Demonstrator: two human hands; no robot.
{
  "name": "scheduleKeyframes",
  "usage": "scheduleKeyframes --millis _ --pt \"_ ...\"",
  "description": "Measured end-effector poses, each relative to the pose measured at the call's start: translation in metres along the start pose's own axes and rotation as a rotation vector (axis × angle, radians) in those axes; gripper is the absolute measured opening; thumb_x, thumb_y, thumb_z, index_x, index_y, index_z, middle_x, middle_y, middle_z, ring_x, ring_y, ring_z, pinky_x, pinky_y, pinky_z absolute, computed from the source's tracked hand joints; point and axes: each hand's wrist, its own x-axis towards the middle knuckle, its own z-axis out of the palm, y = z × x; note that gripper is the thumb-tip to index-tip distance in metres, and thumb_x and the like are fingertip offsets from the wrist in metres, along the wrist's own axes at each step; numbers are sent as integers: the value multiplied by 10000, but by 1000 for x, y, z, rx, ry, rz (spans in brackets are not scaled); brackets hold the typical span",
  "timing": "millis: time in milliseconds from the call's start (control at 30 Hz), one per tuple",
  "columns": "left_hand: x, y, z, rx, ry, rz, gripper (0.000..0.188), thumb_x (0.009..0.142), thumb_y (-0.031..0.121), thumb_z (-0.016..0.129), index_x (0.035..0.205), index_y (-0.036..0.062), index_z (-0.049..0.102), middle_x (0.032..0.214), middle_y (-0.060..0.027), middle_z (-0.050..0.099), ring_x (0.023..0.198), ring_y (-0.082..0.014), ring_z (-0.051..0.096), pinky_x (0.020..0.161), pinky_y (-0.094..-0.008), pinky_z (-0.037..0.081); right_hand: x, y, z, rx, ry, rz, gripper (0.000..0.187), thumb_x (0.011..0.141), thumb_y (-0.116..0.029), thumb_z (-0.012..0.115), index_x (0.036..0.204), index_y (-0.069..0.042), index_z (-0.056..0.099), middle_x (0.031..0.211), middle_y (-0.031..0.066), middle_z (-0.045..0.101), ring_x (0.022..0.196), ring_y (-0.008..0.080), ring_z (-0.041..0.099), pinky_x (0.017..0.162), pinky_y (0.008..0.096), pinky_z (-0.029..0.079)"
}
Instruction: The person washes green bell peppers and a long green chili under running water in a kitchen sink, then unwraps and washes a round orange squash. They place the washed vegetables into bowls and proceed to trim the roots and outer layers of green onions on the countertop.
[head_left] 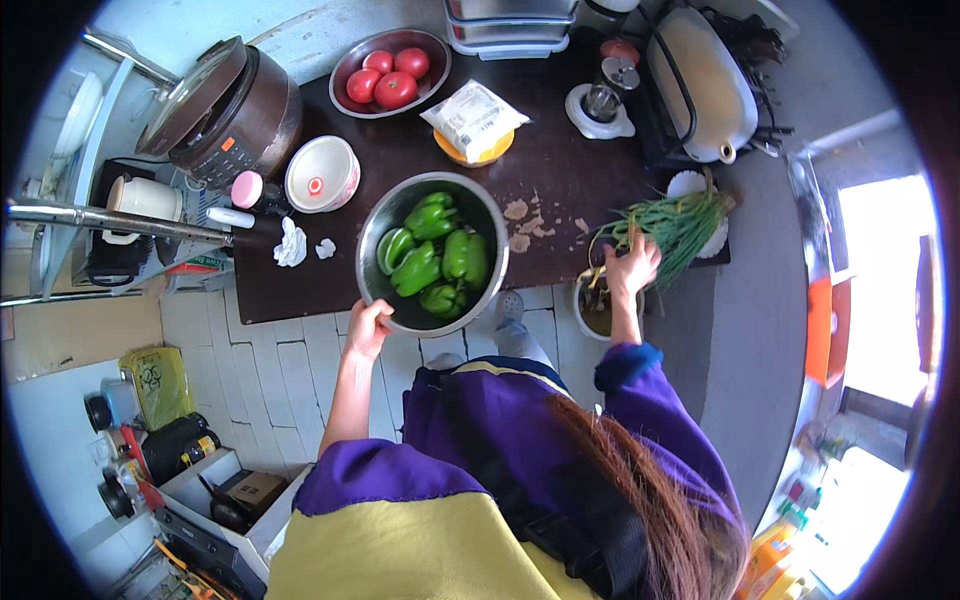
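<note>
My left hand [370,328] grips the near-left rim of a wide metal bowl [500,225], which extends past the table's front edge. Inside lie several green bell peppers [415,270]. Over at the right, my right hand [632,268] has its curled fingers on a bunch of green onions [675,235], at the end nearest me. The fingertips are partly lost among the stalks. Part of a white plate [688,184] shows under the bunch. Just below my right hand is a small container [597,318] with yellowish-green scraps in it.
A metal bowl of tomatoes [447,88] sits at the back, near a white packet [475,117] on a yellow bowl [488,155]. A lidded white bowl [322,175] and a brown cooker [262,125] occupy the left. Brown flakes [528,222] lie on the dark table [300,300].
</note>
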Motion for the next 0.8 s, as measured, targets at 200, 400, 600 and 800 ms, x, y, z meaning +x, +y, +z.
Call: scheduleKeyframes --millis 200,400,600,800 --pt "4 -7 1 -68 206 24 79 681 41 513 615 57 473 555 2 441 462 -94 461 431 -251 445 108 -95 104 98 102 -428 436 711 -322 661 982 1 551 789 100 599 721 169 580 647 283 467" --pt "20 -10 -5 -60 301 3 198 664 12 510 857 -30 487 691 -61 541 541 -160 558 510 -331 527 142 -151 153 130 -342 -194 365 743 -318 619 863 25 590 653 32 547 641 114 530 575 215 414" --pt "37 -3 -11 -47 274 -8 205 651 10 518 852 -17 490 688 -48 527 578 -156 570 519 -309 530 92 -155 97 344 -135 -462 215 800 -177 530 763 27 589 605 70 557 599 97 473 568 262 396" --pt "48 5 -22 -60 274 -4 214 653 9 521 864 -11 489 691 -38 521 565 -145 563 502 -291 519 106 -117 -3 65 -266 -426 185 818 -189 532 734 -33 583 589 -41 499 553 49 430 510 209 321"
